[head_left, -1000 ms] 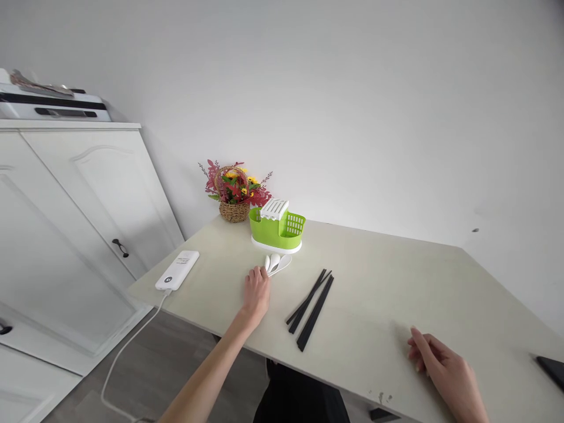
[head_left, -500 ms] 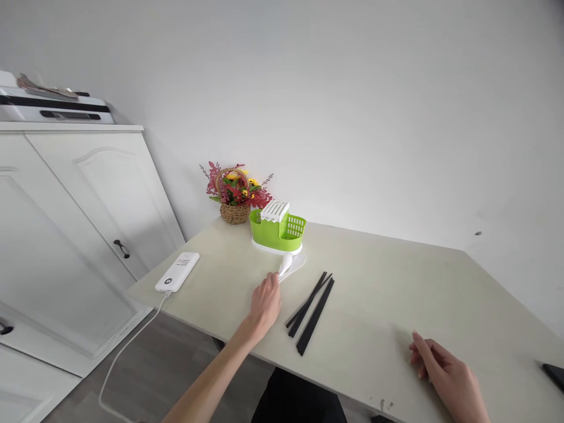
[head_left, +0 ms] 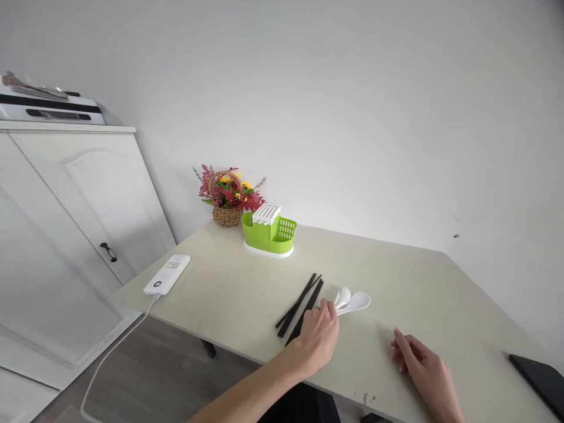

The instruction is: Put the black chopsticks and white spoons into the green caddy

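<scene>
My left hand (head_left: 318, 336) is closed around the handles of a bunch of white spoons (head_left: 358, 302), held just above or against the tabletop. Their bowls fan out to the right past my fingertips, and the handles are hidden. Just left of this hand lie several black chopsticks (head_left: 296, 302), partly covered by it. My right hand (head_left: 420, 364) rests at the front right of the table with loosely curled fingers, the thumb a little apart, and nothing in it. Toward the back stands a green cutlery holder (head_left: 259, 236) with a white slatted top and white base.
A wicker basket of flowers (head_left: 227, 216) stands behind the holder, near the wall. On the left of the pale table (head_left: 211, 294) lies a white power bank (head_left: 168, 274) with a cable (head_left: 115, 345) hanging off the edge. A dark flat device (head_left: 540, 379) lies far right.
My left hand has carried the white spoons from beside the green holder, over to the right side of the chopsticks. My right hand keeps its pose. The view has turned slightly right.
</scene>
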`<action>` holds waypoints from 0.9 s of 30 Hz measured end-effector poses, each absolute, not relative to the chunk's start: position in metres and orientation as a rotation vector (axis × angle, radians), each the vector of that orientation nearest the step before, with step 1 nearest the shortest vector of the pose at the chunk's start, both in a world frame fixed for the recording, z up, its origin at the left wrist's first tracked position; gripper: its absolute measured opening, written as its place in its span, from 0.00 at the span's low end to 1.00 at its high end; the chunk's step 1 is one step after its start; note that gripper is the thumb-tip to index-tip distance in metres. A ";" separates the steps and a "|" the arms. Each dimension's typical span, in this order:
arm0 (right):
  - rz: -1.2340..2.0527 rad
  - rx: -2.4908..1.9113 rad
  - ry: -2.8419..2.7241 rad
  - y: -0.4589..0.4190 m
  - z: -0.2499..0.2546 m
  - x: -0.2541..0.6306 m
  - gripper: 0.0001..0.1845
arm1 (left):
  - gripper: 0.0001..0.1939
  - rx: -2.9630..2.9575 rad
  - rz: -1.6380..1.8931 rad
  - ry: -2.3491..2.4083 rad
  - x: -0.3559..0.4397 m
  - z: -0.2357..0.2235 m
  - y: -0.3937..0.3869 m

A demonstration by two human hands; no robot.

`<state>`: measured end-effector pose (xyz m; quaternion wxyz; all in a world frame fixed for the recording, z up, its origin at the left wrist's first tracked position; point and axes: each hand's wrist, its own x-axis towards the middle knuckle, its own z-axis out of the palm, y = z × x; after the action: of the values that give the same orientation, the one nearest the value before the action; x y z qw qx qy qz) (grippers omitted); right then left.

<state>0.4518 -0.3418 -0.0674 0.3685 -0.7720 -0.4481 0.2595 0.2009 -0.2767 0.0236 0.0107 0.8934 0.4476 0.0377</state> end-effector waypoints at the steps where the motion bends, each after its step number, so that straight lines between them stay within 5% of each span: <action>1: 0.663 -1.977 -1.146 -0.342 -0.066 0.451 0.35 | 0.17 2.808 0.117 1.402 0.204 0.021 -0.278; 13: 0.657 -1.932 -1.136 -0.344 -0.059 0.444 0.34 | 0.40 2.902 0.041 1.497 0.229 0.004 -0.277; 16: 0.662 -1.953 -1.127 -0.345 -0.058 0.445 0.34 | 0.39 2.922 0.078 1.532 0.232 -0.005 -0.276; 21: 0.647 -1.954 -1.122 -0.346 -0.056 0.444 0.34 | 0.22 2.987 0.338 1.641 0.233 -0.022 -0.276; 27: 0.650 -1.945 -1.119 -0.343 -0.056 0.442 0.33 | 0.31 3.075 0.253 1.742 0.241 -0.042 -0.271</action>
<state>0.4424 -0.3432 -0.0565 0.3921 -0.7659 -0.4407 0.2559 0.2408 -0.2708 -0.0415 -0.1992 0.8505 0.4818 0.0699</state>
